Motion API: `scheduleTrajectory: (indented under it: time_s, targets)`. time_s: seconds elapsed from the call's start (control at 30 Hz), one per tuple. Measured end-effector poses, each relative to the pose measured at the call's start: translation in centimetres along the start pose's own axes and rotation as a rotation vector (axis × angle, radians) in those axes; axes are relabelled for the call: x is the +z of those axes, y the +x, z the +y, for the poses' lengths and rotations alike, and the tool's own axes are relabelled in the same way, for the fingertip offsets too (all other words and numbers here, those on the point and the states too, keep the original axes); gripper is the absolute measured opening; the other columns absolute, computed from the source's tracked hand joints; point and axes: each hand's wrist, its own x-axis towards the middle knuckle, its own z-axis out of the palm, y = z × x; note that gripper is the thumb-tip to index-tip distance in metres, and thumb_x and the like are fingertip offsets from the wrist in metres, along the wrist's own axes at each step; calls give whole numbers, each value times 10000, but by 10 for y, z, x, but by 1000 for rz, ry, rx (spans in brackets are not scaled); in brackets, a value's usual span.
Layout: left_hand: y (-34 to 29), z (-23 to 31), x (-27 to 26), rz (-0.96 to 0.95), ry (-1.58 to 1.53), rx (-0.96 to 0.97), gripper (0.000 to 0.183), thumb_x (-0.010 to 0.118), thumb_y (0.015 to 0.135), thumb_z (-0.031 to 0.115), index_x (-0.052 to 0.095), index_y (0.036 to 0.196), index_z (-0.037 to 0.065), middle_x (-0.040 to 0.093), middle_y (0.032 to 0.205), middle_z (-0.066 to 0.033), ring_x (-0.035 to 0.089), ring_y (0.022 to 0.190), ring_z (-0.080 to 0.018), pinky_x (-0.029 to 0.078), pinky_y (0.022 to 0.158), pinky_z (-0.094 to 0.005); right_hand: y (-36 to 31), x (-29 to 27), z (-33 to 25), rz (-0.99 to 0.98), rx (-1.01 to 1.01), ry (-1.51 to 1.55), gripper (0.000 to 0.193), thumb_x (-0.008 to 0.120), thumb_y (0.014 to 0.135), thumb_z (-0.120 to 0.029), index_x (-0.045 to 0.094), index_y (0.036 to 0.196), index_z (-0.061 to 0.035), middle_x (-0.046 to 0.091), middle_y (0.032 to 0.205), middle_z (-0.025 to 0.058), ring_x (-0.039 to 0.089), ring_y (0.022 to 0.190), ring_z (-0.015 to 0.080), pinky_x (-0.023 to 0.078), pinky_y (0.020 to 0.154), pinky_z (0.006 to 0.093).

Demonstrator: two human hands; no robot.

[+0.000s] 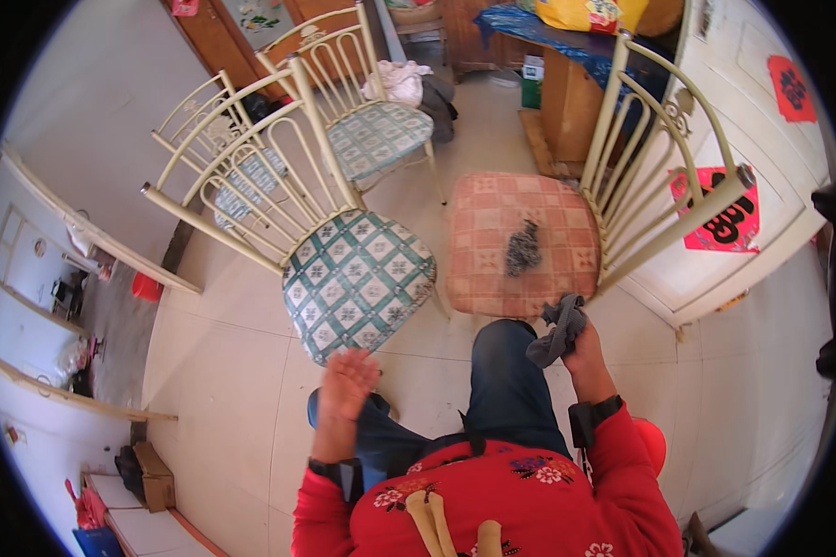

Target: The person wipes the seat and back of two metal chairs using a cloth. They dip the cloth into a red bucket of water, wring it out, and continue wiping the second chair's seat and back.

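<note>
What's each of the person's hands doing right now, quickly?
Left hand: open, with nothing visible in it.
Right hand: closed, holding a dark grey cloth.

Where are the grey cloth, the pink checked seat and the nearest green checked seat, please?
Grey cloth (pixel 557 338): head view, its bunched middle.
Pink checked seat (pixel 485 243): head view, left part of its top.
Nearest green checked seat (pixel 359 284): head view, middle of its top.

bright, diffuse light | soft shadows | pale sheen on floor (pixel 232 371) | straight lines bowed outward | black, blue-fringed rim
</note>
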Motion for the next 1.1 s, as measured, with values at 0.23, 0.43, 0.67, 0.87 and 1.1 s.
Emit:
scheduleTrajectory:
  time_s: [0.23, 0.43, 0.67, 0.87, 1.1]
  targets:
    - [63, -45, -42, 255, 5, -99, 819, 597, 875, 486, 163, 1459, 109, 345, 1436, -192, 478, 1209, -410, 445, 953, -549, 52, 96, 91, -216, 294, -140, 262, 503, 954, -272, 607, 1067, -60, 665, 932, 103, 650, 778, 235, 549, 707, 374]
    - [103, -39, -87, 319, -105, 3, 549, 486, 942, 442, 390, 1319, 54, 491, 1266, -194, 498, 1178, -418, 454, 943, -533, 114, 129, 214, 22, 109, -584, 292, 580, 879, -125, 601, 1132, 19, 664, 979, 120, 646, 892, 232, 515, 784, 340]
    - [118, -38, -92, 387, -135, 108, 444, 514, 952, 365, 423, 1260, 57, 554, 1138, -174, 599, 978, -394, 523, 792, -503, 127, 120, 240, 27, -126, -633, 503, 595, 860, -45, 453, 1333, 53, 610, 1166, 159, 593, 1003, 193, 466, 864, 287]
    - [147, -40, -110, 438, -168, 190, 399, 529, 947, 356, 438, 1230, 89, 542, 1142, -174, 564, 1037, -366, 529, 816, -505, 130, 97, 236, -201, 108, -452, 561, 588, 871, -9, 383, 1389, 56, 569, 1248, 154, 578, 1050, 179, 463, 884, 271]
    - [183, -32, -136, 429, -153, 381, 404, 549, 930, 321, 450, 1233, 73, 515, 1184, -162, 545, 1024, -334, 552, 780, -466, 154, 73, 264, -405, 149, -464, 619, 594, 878, -11, 323, 1434, 23, 518, 1332, 137, 542, 1126, 172, 437, 939, 267]
